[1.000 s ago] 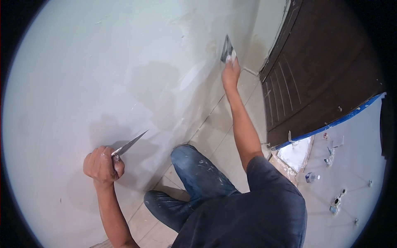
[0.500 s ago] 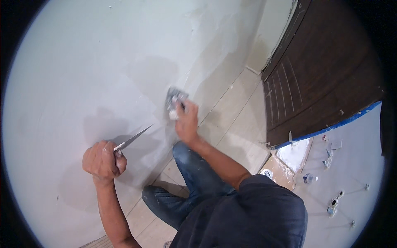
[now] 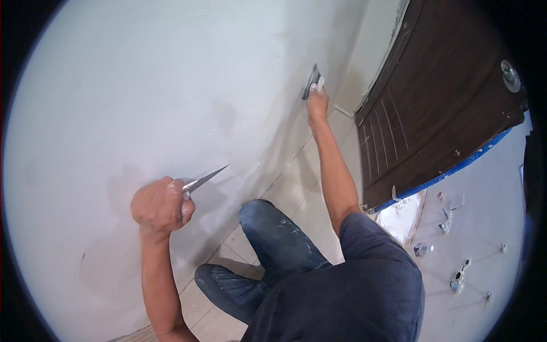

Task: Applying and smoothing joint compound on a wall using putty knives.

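Note:
My left hand (image 3: 163, 208) is closed around the handle of a putty knife (image 3: 206, 178), seen nearly edge-on with its thin blade pointing right. It is held in front of the pale, smooth wall (image 3: 142, 102). Stretched out to the far right, my right hand (image 3: 318, 105) grips a second putty knife (image 3: 311, 83) with a wide, dark metal blade. That blade lies at the wall's lower part, near the corner; whether its whole edge touches cannot be told. Whitish filler marks my left fingers.
Pale floor tiles (image 3: 296, 176) run along the wall's foot beside my bent knees (image 3: 273, 228). At the right stands a dark brown door (image 3: 421, 97) with blue tape (image 3: 456, 176) along its edge. Beyond it are a white smeared board (image 3: 400, 219) and a small plastic bottle (image 3: 423, 249).
My right hand has swept up and right with its putty knife, from the wall in front of me toward the corner. My left hand has shifted slightly right, still holding its knife.

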{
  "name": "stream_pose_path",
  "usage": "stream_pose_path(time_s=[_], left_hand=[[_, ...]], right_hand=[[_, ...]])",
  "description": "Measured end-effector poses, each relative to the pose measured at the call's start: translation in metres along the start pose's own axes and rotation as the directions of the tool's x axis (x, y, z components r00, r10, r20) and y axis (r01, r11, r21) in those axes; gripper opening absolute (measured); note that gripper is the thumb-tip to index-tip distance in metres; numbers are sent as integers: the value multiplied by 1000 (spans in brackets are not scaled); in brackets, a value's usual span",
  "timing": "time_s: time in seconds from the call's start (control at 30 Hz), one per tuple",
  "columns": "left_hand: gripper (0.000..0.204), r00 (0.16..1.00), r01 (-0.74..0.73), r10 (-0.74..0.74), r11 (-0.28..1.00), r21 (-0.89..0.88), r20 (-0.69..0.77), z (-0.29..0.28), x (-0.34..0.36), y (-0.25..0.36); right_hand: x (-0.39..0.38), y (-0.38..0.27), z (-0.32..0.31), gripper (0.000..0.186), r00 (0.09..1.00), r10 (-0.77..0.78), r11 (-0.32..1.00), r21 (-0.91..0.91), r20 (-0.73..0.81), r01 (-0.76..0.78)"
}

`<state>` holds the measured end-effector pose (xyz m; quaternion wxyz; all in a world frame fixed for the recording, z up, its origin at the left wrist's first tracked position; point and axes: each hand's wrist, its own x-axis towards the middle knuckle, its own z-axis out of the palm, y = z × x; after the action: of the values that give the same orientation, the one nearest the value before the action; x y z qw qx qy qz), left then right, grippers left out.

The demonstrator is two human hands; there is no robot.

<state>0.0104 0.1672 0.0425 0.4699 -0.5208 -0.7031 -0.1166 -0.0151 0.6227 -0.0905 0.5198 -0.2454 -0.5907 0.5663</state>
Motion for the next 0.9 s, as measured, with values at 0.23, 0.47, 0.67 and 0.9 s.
stream_pose_path(time_s=[0.23, 0.47, 0.67, 0.9], left_hand=[[13, 1000, 3, -4, 1000, -19, -21, -2, 0, 0], [8, 1000, 7, -7, 998, -67, 4, -4, -4, -3], [13, 999, 10, -13, 997, -71, -37, -3, -2, -5], [10, 998, -14, 7, 990, -137, -57, -8, -5, -7]], right_hand=[[-222, -35, 59, 64, 805, -535, 734, -330, 257, 593], [-242, -25, -13, 55, 685, -591, 698, -156, 425, 699], [-115, -24, 1, 35, 977, -210, 925, -316, 38, 211], [-200, -19, -31, 33, 879, -349, 843, -301, 324, 446]])
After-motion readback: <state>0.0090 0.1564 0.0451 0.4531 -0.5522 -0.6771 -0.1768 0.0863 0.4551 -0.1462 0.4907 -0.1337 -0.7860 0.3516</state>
